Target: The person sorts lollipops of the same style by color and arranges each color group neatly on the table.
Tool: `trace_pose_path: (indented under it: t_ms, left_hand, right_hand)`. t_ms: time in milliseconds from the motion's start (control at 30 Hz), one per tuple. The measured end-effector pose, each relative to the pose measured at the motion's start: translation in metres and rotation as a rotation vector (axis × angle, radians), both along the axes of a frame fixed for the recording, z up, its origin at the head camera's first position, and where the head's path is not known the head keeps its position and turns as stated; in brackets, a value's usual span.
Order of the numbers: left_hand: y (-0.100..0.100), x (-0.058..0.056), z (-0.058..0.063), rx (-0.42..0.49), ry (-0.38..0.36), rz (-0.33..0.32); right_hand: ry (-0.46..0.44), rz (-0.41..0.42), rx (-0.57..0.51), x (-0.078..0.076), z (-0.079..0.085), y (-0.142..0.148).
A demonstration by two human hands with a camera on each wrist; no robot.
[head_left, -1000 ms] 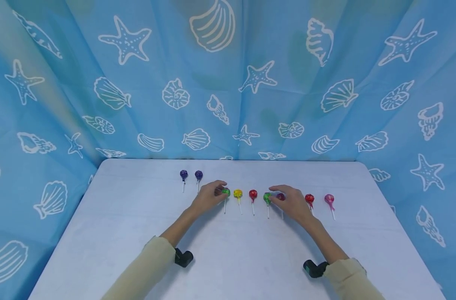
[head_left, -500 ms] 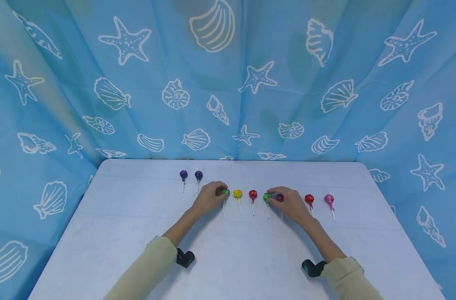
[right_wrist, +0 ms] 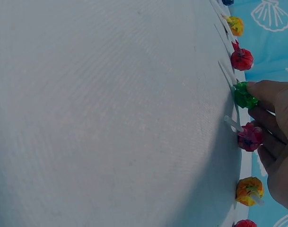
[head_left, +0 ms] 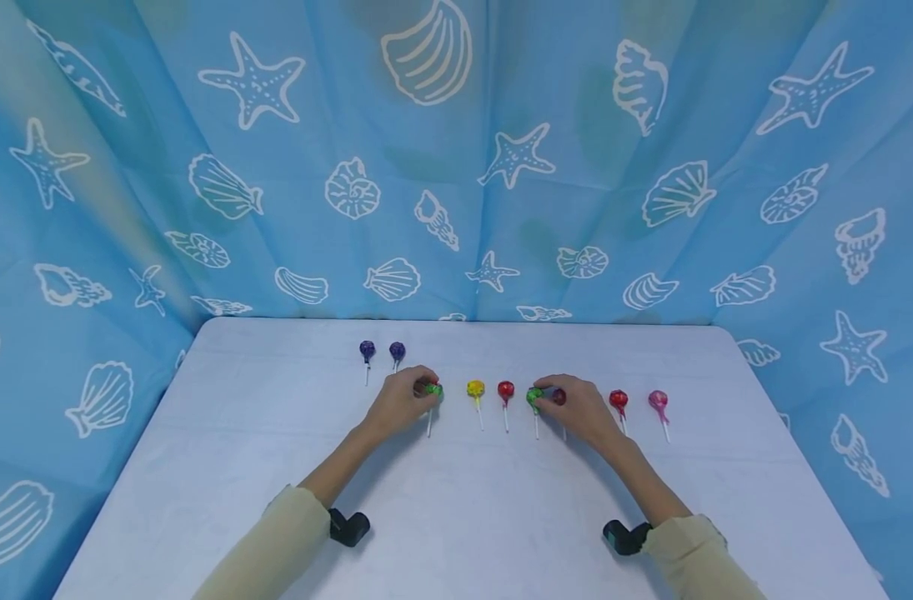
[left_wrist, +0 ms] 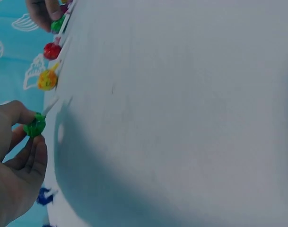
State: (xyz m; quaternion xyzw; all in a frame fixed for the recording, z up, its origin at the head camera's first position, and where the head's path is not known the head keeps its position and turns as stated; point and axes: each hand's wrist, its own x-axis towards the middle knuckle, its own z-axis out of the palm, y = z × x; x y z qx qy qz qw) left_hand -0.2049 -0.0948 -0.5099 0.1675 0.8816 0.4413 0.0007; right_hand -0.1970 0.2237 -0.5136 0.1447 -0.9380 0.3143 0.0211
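Note:
My left hand (head_left: 394, 407) pinches a green-wrapped lollipop (head_left: 435, 390) by its head, thumb and fingertips on either side. In the left wrist view this green lollipop (left_wrist: 35, 125) appears raised off the white table, its stick pointing away from the palm. My right hand (head_left: 587, 410) pinches a second green lollipop (right_wrist: 245, 95) between thumb and forefinger, in the row. Under the right fingers lies a dark pink lollipop (right_wrist: 250, 137), and a yellow-orange one (right_wrist: 250, 191) is hidden from the head view. Between the hands are a yellow lollipop (head_left: 475, 389) and a red one (head_left: 505, 390).
Two purple lollipops (head_left: 367, 350) lie farther back on the left. Right of the right hand are a red lollipop (head_left: 619, 400) and a pink one (head_left: 658, 401). The white table (head_left: 471, 517) ends at a blue shell-print curtain (head_left: 441, 167).
The left hand has taken hold of its green lollipop and moved it left and slightly nearer, away from the yellow one. The right thumb and forefinger have closed on the other green lollipop, which stays in place.

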Motion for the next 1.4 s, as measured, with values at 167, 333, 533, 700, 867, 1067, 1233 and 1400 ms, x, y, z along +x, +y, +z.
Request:
trace_pose_path:
  t_ms: [167,333,533,700,867,1067,1233,1400]
  left_hand:
    - [-0.022,0.009,0.006,0.042,-0.008,0.037]
    - [-0.048,0.017,0.007,0.020,-0.019,0.088]
    - [-0.072,0.024,0.006,-0.017,-0.038,0.143]
    - [-0.085,0.029,0.001,-0.042,-0.035,0.176]
    - [-0.092,0.034,-0.003,-0.062,-0.044,0.189]
    - [-0.096,0.035,-0.004,-0.059,-0.061,0.186]
    - [-0.098,0.036,-0.006,-0.042,-0.060,0.183]
    - [-0.099,0.037,-0.007,-0.024,-0.051,0.183]
  right_hand:
    - [-0.008,0.002,-0.004,0.000,0.000,-0.001]
    - [-0.013,0.000,0.005,0.000,0.000,-0.001]
    - [-0.013,-0.004,0.019,0.000,0.001,-0.001]
    - [-0.020,-0.004,0.030,0.001,0.002,-0.001]
    - [-0.044,-0.011,0.053,0.002,0.004,-0.002]
    - [-0.041,-0.009,0.065,0.001,0.004,-0.004]
    - [-0.031,-0.004,0.062,0.000,0.004,-0.006]
    - [-0.046,-0.011,0.043,0.001,0.008,-0.007]
